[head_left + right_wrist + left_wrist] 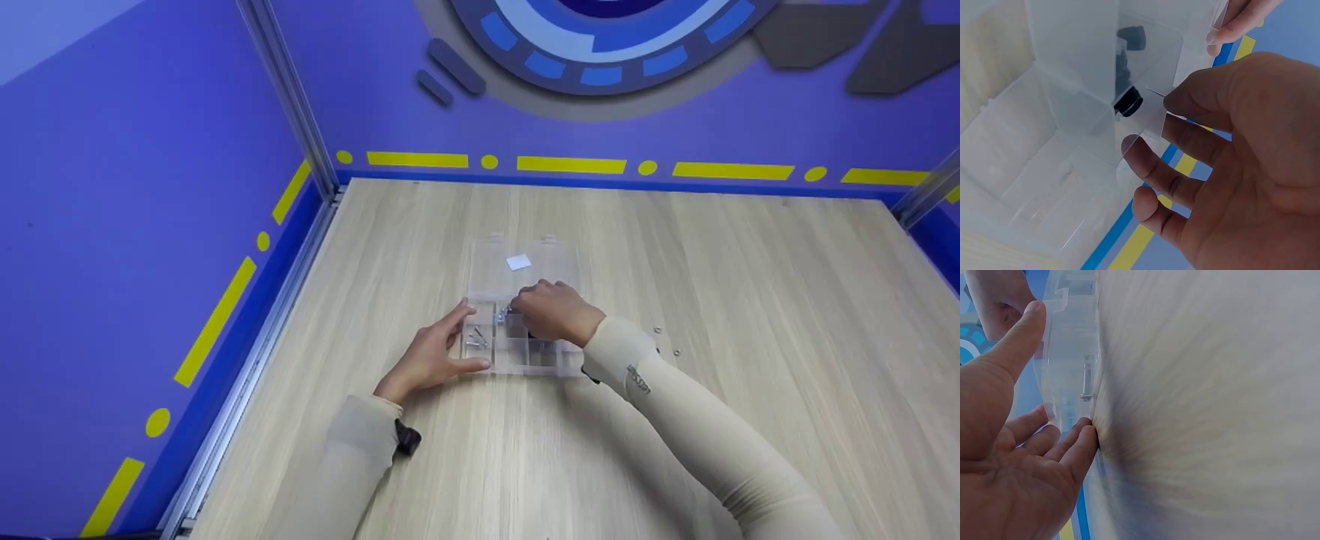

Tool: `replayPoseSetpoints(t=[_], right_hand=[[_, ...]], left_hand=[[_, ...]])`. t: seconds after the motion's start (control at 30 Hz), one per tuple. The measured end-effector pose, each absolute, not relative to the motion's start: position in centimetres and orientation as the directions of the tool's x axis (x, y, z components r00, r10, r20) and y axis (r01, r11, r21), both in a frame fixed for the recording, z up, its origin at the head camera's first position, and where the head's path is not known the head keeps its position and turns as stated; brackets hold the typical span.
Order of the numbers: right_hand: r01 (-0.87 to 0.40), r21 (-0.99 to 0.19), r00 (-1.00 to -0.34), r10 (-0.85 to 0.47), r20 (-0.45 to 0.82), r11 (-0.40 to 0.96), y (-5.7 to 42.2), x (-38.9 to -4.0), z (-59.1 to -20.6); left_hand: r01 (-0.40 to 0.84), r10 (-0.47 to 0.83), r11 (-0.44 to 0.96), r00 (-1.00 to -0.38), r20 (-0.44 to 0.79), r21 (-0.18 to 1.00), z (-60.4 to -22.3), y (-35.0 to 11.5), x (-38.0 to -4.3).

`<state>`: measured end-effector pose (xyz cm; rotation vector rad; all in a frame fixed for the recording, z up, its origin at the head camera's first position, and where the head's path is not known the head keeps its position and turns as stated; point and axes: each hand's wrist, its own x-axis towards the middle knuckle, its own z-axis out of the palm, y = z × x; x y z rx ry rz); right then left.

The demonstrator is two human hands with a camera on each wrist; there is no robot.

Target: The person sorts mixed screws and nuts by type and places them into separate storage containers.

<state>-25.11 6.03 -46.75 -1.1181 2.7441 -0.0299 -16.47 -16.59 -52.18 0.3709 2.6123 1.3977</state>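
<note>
A clear plastic compartment box lies on the table with its lid folded back. My left hand holds the box's left end, thumb at the near rim and fingers along the side. Screws lie in a left compartment; one metal screw shows through the wall. Over the middle compartments, my right hand pinches a thin metal piece between thumb and forefinger, its other fingers loosely bent. I cannot tell what kind of piece it is. Black round parts sit in a compartment beside these fingers.
A white label is on the lid. Two small nut-like metal pieces lie on the wooden table, right of the box. Blue panels with yellow dashes border the left and back of the table.
</note>
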Motion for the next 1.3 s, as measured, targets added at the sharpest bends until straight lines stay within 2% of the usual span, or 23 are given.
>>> replayPoseSetpoints(t=[0.37,0.73,1.0,1.3], right_hand=[[-0.672,-0.108,-0.705,-0.678,-0.21,0.733,5.9,-24.8,-46.9],[-0.662,-0.151,-0.706,-0.678,-0.203,0.734,6.3,-24.8,-47.0],[-0.712,-0.275,-0.663,-0.748,-0.041,0.646,7.7,-25.0,-46.3],[-0.709,-0.319,-0.686,-0.72,0.102,0.63,11.8,-24.9,-45.0]], left_hand=[[0.143,0.283,0.533,-0.959,-0.017,0.834,-52.3,-16.4,-16.5],[0.153,0.286,0.537,-0.958,-0.009,0.829,-52.4,-16.2,-16.4],[0.156,0.289,0.525,-0.957,-0.002,0.837,-52.4,-16.3,-16.4],[0.152,0.282,0.514,-0.959,0.001,0.844,-52.1,-16.5,-16.6]])
